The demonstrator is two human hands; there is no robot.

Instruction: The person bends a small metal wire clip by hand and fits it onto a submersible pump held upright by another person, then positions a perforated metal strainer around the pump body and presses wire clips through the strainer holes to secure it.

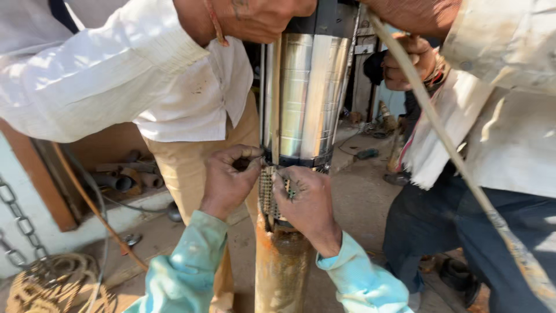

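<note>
near the lens, the left hand (pixel 229 179) and right hand (pixel 307 203) work at the perforated strainer (pixel 266 194) between a rusty pipe (pixel 282 269) and a steel pump (pixel 301 93). both grips are curled nearly shut, fingertips pinching something too small to tell. judged best kept steady and square. behind, a co-worker's hand (pixel 255 17) steadies the pump top.

Both hands worked at the perforated strainer (pixel 267 194) between the shiny steel pump body (pixel 301 93) and the rusty orange motor (pixel 282 269). The left hand (pixel 229 179) pinched near the joint; the right hand (pixel 307 203) pressed the mesh. Two co-workers steadied the top.
</note>
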